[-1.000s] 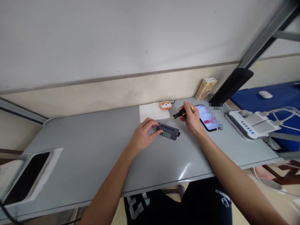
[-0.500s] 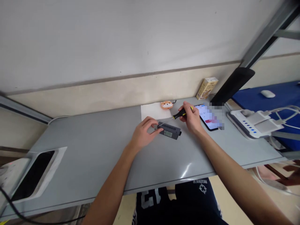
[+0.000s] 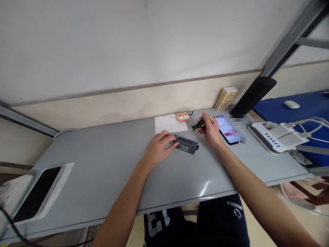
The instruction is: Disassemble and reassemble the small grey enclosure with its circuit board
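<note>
On the grey table lies a small dark grey box (image 3: 189,145) with a row of vent slots and a pale label. My left hand (image 3: 160,145) is closed on the left end of this vented box, thumb and fingers pinching around its corner. My right hand (image 3: 209,128) grips the black and yellow handle of a screwdriver (image 3: 197,125). The thin shaft slants down to the left toward the box's left end, near my left fingertips. Exactly what the tip touches is too small to make out.
Behind the box lie white paper (image 3: 168,124) and an orange animal-face case (image 3: 183,117). To the right are a lit phone (image 3: 227,132), a drink carton (image 3: 225,98), a black post (image 3: 253,96) and a white power strip (image 3: 272,139) with plugs. A dark-screened device (image 3: 38,192) lies far left.
The camera view has shifted slightly. Both hands keep their grip, and the screwdriver shaft stays slanted toward the left end of the box, with little visible movement.
</note>
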{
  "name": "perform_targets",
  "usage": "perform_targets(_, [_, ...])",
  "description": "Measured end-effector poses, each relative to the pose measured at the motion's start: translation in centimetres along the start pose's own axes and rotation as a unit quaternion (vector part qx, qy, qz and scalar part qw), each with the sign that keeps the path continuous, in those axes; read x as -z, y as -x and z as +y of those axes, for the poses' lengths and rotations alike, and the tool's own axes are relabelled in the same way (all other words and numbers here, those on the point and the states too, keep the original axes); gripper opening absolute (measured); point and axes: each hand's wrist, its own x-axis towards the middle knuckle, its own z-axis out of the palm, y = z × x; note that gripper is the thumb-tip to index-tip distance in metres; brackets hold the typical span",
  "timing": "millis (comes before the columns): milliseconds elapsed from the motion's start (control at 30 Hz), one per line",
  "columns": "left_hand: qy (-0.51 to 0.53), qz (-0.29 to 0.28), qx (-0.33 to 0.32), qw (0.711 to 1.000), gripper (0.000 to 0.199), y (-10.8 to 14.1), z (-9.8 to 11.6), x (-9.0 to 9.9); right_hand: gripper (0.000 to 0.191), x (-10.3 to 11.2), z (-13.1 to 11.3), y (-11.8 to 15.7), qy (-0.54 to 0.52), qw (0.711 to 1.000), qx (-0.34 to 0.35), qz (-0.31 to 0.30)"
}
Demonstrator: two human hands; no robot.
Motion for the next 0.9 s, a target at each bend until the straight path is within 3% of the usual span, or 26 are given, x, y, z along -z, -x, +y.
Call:
perform_targets(133, [-0.025, -0.035, 0.0, 0.999, 0.009, 0.0, 0.4, 0.2, 0.051, 0.3, -0.4, -0.4, -0.018, 0.999, 0.0, 0.034])
perform_targets(300, [0.019, -0.048, 0.014, 0.999, 0.008, -0.1, 0.9, 0.3, 0.052, 0.7, -1.0, -0.8, -0.063, 0.994, 0.014, 0.088])
perform_targets(500, [0.101, -0.032, 0.046, 0.993, 0.008, -0.1, 1.1, 0.1, 0.053, 0.4, -1.2, -0.7, -0.079, 0.994, 0.008, 0.079])
perform_targets(700, [0.1, -0.026, 0.07, 0.992, 0.005, -0.2, 1.5, 0.9, 0.053, 0.5, -1.4, -0.6, -0.089, 0.994, 0.004, 0.069])
perform_targets(900, [0.131, 0.032, 0.103, 0.986, 0.015, -0.5, 1.7, 0.5, 0.049, -0.5, -1.0, 0.5, -0.073, 0.997, -0.003, 0.013])
